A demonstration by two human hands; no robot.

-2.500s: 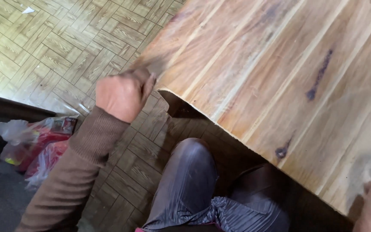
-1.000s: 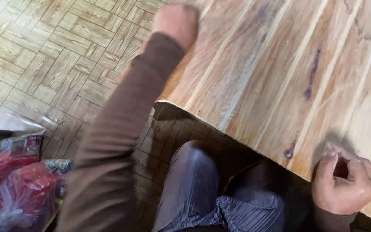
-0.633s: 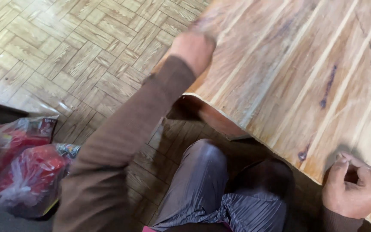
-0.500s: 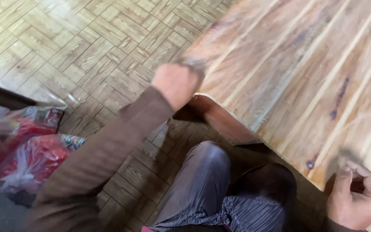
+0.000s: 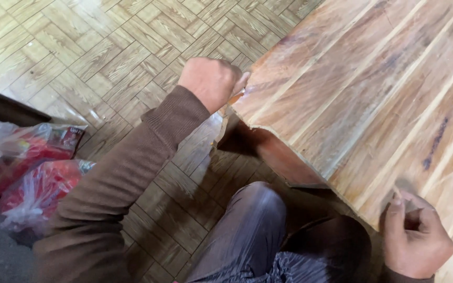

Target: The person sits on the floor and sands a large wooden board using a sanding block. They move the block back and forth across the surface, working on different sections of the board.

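A wooden table (image 5: 373, 94) is covered with a wood-grain sheet, and its near corner juts toward me. My left hand (image 5: 211, 81), in a brown sleeve, is fisted against the table's left edge just beyond that corner. A small orange tool (image 5: 235, 97) shows between its thumb and the edge. My right hand (image 5: 415, 236) rests at the table's near edge, lower right. Its fingers are curled and its thumb presses on the sheet's edge there. What lies inside the right fist is hidden.
Pale parquet floor (image 5: 79, 52) spreads to the left of the table. Red goods in clear plastic bags (image 5: 32, 183) lie on the floor at the left. My knee in dark trousers (image 5: 247, 230) sits under the table corner.
My left hand has come back along the table's left edge, from far up it to just beyond the near corner. My right hand has stayed at the near edge.
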